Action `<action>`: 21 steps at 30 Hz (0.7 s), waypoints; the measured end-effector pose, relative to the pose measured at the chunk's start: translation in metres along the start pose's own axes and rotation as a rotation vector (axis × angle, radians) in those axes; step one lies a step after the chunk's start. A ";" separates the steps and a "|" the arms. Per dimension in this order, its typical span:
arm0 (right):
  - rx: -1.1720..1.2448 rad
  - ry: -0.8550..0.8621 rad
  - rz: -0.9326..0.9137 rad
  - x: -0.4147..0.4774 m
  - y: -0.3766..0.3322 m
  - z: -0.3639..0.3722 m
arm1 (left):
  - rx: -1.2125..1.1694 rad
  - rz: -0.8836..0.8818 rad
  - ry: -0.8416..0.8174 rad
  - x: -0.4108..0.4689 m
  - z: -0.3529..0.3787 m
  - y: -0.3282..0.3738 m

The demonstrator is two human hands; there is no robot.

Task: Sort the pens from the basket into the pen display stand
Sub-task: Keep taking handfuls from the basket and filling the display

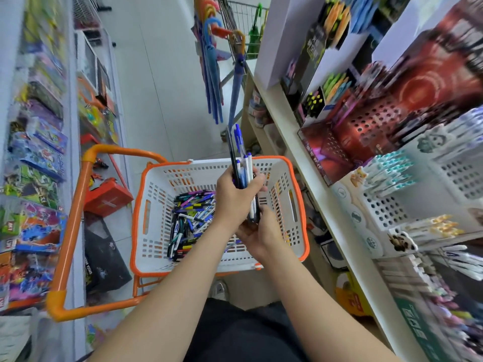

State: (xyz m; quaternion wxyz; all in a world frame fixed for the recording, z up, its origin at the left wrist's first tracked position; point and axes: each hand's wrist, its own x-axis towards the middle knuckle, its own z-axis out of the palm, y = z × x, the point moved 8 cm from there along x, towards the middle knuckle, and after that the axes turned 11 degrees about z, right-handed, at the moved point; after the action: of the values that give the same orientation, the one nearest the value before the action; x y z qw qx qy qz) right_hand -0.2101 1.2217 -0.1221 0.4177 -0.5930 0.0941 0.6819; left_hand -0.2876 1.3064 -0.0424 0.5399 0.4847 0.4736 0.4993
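Step in hand, as I read it: squaring up a bundle of pens [241, 163] before it goes across to the pen display stand [384, 212].

Hands:
- left hand [234, 197]: fingers wrapped tight round the middle of the bundle, tips pointing up
- right hand [261, 235]: directly under it, fingers curled round the lower ends
- the hands are close together, one above the other, both clamped on the same bundle. Neither is free.

Where things are:
- the bundle stands roughly upright over the far right part of the basket [154, 184], mostly blue and white barrels with one dark one
- loose pens [190, 220] lie heaped on the basket floor, left of centre
- the basket sits on an orange trolley [75, 205]
- the stand is on the shelf [300, 158] at the person's right, near its front edge, well apart from the hands

To do it well:
- tap the lower ends level against the right palm and keep all the tips facing one way
- check the bundle is a single type, since that dark barrel looks like an odd one out
- keep the left grip firm while the right lets go, and work over the basket so any dropped pen lands back inside
- feed pens into the holes one or a few at a time, not the whole bunch

The shelf side is motion-blurred, so I can't tell which holes are free or which section matches these pens.
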 end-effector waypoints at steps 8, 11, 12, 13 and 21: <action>0.269 -0.255 -0.074 -0.011 -0.031 0.018 | 0.020 0.137 -0.110 -0.007 0.022 0.046; 0.319 -0.362 -0.132 -0.014 -0.038 0.026 | 0.083 0.222 -0.125 -0.012 0.026 0.059; 0.323 -0.392 -0.148 -0.016 -0.040 0.029 | 0.102 0.242 -0.119 -0.013 0.026 0.062; 0.314 -0.409 -0.160 -0.019 -0.042 0.030 | 0.119 0.256 -0.106 -0.014 0.025 0.064; 0.141 -0.322 -0.159 -0.028 -0.037 0.025 | 0.150 0.341 -0.047 -0.019 0.014 0.078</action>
State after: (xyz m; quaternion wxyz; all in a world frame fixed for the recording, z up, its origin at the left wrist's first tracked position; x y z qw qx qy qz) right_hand -0.2050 1.2480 -0.0771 0.5205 -0.4511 0.0266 0.7245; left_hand -0.2805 1.2887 0.0371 0.4205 0.6084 0.4078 0.5355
